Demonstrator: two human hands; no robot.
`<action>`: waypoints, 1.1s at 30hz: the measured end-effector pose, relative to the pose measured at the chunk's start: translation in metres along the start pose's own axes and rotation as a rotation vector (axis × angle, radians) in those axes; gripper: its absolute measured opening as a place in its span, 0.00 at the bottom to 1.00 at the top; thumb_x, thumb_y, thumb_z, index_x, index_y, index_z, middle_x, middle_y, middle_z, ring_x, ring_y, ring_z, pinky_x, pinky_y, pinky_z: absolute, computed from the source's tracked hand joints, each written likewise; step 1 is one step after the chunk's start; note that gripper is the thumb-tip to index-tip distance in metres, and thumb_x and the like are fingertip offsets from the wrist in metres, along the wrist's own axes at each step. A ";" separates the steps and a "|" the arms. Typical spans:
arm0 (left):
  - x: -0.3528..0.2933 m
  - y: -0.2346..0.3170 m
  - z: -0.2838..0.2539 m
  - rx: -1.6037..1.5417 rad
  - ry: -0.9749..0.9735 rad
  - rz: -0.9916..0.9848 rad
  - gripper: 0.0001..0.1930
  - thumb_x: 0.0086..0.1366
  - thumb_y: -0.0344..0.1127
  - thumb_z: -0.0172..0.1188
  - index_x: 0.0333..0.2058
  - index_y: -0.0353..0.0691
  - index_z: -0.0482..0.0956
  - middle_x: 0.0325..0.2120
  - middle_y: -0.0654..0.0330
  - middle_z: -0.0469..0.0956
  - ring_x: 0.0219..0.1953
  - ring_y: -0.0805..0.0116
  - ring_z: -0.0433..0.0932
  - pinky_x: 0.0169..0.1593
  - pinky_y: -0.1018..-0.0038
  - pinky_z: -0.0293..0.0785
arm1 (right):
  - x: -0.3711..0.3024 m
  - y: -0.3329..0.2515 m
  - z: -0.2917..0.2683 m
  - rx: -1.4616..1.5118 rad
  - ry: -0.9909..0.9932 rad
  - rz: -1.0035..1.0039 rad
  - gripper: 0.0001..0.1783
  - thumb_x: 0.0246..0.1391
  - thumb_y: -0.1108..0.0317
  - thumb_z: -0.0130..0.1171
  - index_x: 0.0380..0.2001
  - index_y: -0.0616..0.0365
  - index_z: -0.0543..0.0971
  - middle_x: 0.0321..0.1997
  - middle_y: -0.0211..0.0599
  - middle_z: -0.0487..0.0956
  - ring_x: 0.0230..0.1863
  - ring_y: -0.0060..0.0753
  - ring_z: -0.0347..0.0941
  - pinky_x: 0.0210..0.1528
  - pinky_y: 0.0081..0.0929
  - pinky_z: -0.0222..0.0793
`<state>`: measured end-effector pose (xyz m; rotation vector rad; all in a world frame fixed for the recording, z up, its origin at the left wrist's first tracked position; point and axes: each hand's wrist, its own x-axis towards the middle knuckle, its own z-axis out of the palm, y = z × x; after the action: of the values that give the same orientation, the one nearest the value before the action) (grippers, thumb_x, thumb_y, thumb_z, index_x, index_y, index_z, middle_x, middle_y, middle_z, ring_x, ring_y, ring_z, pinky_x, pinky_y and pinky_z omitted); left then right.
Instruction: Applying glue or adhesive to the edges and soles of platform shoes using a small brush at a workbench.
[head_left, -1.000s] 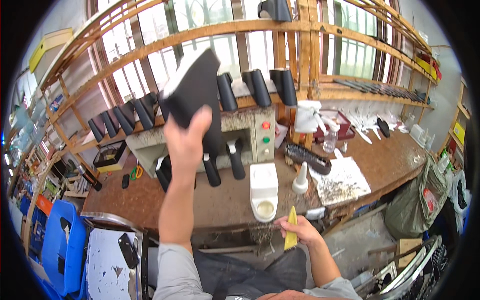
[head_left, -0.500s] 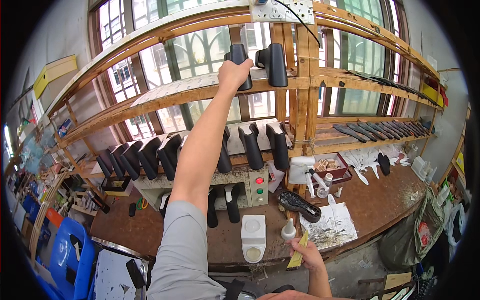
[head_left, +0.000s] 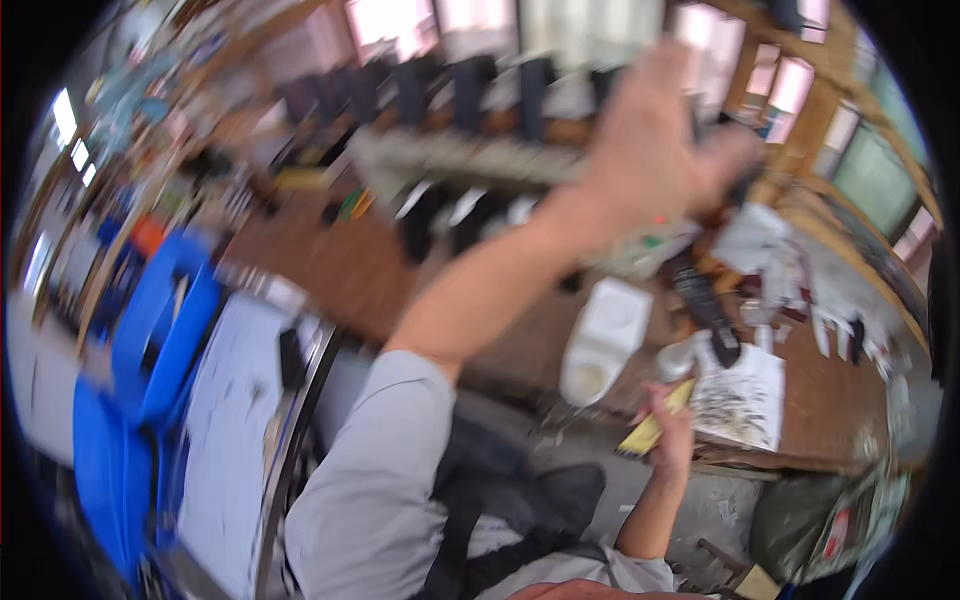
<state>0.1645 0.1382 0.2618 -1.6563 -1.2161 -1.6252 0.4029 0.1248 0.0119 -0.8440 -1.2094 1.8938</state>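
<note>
The picture is smeared by motion. My left hand (head_left: 650,150) is raised in front of the wooden rack, fingers spread, and nothing shows in it. A row of black shoe forms (head_left: 470,90) stands on pegs behind it. My right hand (head_left: 672,445) is low by the bench's front edge and grips a flat yellow tool (head_left: 655,425). A white tub (head_left: 605,335) stands on the wooden bench (head_left: 330,260) between my two arms. A stained sheet of paper (head_left: 745,395) lies just right of the yellow tool.
A blue chair or crate (head_left: 150,400) and a pale sheet (head_left: 225,420) are at my left. Black tools (head_left: 705,305) and white scraps (head_left: 760,240) litter the bench's right side. A green sack (head_left: 820,525) sits low right. Windows run behind the rack.
My left hand let go of the black form on the high rail and came down, empty. The view swung down and left. My right hand kept the yellow tool.
</note>
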 end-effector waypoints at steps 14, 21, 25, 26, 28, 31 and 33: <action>-0.554 0.048 -0.385 1.293 -0.558 -1.329 0.29 0.51 0.47 0.62 0.46 0.31 0.71 0.49 0.39 0.67 0.52 0.43 0.65 0.57 0.52 0.57 | -0.028 0.135 0.052 0.388 -0.187 0.224 0.12 0.62 0.61 0.49 0.37 0.59 0.74 0.31 0.32 0.77 0.14 0.18 0.65 0.13 0.14 0.60; -0.570 0.072 -0.467 1.225 -0.277 -1.938 0.41 0.53 0.54 0.59 0.60 0.35 0.59 0.61 0.46 0.58 0.63 0.52 0.59 0.64 0.65 0.52 | -0.046 0.145 0.082 0.257 -0.229 0.243 0.11 0.62 0.61 0.50 0.36 0.59 0.72 0.30 0.32 0.75 0.17 0.16 0.66 0.12 0.12 0.59; -0.576 0.081 -0.473 1.189 -0.457 -2.027 0.43 0.51 0.54 0.60 0.62 0.38 0.58 0.62 0.46 0.57 0.64 0.54 0.55 0.65 0.62 0.49 | -0.043 0.144 0.092 0.196 -0.278 0.222 0.11 0.62 0.62 0.50 0.37 0.59 0.72 0.30 0.31 0.75 0.16 0.15 0.66 0.13 0.11 0.59; -0.578 0.092 -0.471 1.192 -0.451 -2.031 0.43 0.51 0.54 0.60 0.62 0.38 0.58 0.62 0.46 0.57 0.64 0.54 0.55 0.65 0.62 0.49 | -0.041 0.143 0.093 0.195 -0.284 0.225 0.11 0.62 0.62 0.50 0.37 0.59 0.72 0.30 0.31 0.75 0.16 0.15 0.66 0.13 0.11 0.59; -0.584 0.108 -0.470 1.532 -0.582 -1.754 0.45 0.52 0.56 0.59 0.61 0.34 0.56 0.61 0.42 0.58 0.64 0.55 0.56 0.63 0.65 0.54 | -0.043 0.139 0.100 0.181 -0.254 0.218 0.11 0.62 0.62 0.50 0.37 0.60 0.73 0.30 0.31 0.75 0.16 0.14 0.66 0.13 0.11 0.58; -0.599 0.118 -0.507 1.262 -0.506 -1.900 0.50 0.46 0.62 0.62 0.63 0.38 0.55 0.63 0.46 0.53 0.66 0.55 0.51 0.66 0.64 0.47 | -0.032 0.151 0.096 0.166 -0.245 0.244 0.11 0.62 0.62 0.50 0.36 0.60 0.74 0.29 0.30 0.75 0.16 0.14 0.66 0.13 0.10 0.57; -0.612 0.123 -0.535 0.906 -0.384 -1.973 0.56 0.42 0.67 0.62 0.64 0.37 0.52 0.65 0.46 0.50 0.67 0.54 0.47 0.66 0.68 0.47 | -0.033 0.158 0.102 0.175 -0.276 0.266 0.12 0.61 0.61 0.51 0.35 0.60 0.74 0.28 0.29 0.75 0.16 0.13 0.66 0.12 0.10 0.56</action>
<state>0.0760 -0.5212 -0.2212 0.3045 -3.4578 -0.7903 0.3011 0.0044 -0.0950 -0.6918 -1.1098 2.3562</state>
